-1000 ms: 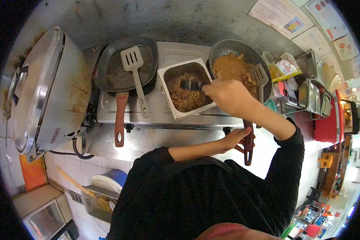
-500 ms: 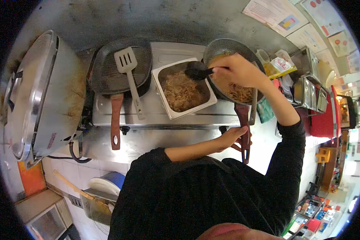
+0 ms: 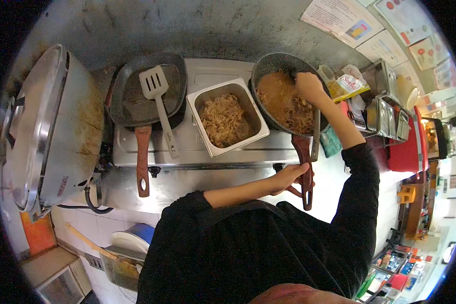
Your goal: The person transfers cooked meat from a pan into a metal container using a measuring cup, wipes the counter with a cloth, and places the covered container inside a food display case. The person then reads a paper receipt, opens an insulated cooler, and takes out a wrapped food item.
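Sits on pale metal stove [image 3: 218,68]: round, dark-speckled pan [image 3: 274,62] w/ brown sauce [image 3: 278,96]. Clamped on its brown handle [image 3: 301,147] w/ left hand [image 3: 288,178], prob. vs. swivelling. Hands apart; right hand [image 3: 310,86] over pan, closed round mostly hidden black utensil [image 3: 293,74]. Just beside: square steel container [image 3: 242,145] w/ shredded meat [image 3: 223,119], prob. for easy reach. Farther left: grey slotted turner [image 3: 157,93] laid across squarish black pan [image 3: 131,81], prob. parked handle-first for quick pickup.

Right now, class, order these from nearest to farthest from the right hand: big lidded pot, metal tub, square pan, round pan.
1. Round pan, under the right hand.
2. Metal tub, just left.
3. Square pan, farther left.
4. Big lidded pot, far left.
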The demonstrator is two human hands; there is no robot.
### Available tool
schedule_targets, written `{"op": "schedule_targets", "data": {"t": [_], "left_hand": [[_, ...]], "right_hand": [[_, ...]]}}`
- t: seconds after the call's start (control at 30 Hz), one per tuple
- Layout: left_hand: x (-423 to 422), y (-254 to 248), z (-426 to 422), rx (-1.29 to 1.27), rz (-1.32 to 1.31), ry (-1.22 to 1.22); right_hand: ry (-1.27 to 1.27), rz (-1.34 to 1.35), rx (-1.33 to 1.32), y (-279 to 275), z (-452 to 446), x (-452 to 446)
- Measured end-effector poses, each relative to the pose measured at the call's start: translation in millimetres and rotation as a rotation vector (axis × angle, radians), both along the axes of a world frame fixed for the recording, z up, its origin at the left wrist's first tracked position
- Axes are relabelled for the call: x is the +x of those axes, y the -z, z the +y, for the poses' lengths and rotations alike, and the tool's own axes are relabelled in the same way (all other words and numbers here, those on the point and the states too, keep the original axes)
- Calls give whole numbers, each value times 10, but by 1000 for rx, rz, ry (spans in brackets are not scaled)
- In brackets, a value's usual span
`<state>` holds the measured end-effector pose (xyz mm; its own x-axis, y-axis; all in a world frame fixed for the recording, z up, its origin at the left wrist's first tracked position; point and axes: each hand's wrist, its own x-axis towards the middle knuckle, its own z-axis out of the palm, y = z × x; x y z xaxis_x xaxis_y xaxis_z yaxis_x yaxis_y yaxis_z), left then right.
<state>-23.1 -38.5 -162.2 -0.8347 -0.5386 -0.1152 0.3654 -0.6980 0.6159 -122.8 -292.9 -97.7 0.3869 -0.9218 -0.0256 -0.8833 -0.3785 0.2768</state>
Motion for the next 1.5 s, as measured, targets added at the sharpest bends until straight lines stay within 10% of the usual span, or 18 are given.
{"op": "schedule_targets", "data": {"t": [0.17, 0.67, 1.5], "left_hand": [[-6, 28, -2, -9, 6, -1], [1, -14, -6, 5, -9, -5], [1, -11, 5, 23, -2, 15]], "right_hand": [[-334, -360, 112, 79, 213, 94], [-497, -361, 683, -603, 1033, -7], [526, -1416, 1204, -315, 561, -581]]}}
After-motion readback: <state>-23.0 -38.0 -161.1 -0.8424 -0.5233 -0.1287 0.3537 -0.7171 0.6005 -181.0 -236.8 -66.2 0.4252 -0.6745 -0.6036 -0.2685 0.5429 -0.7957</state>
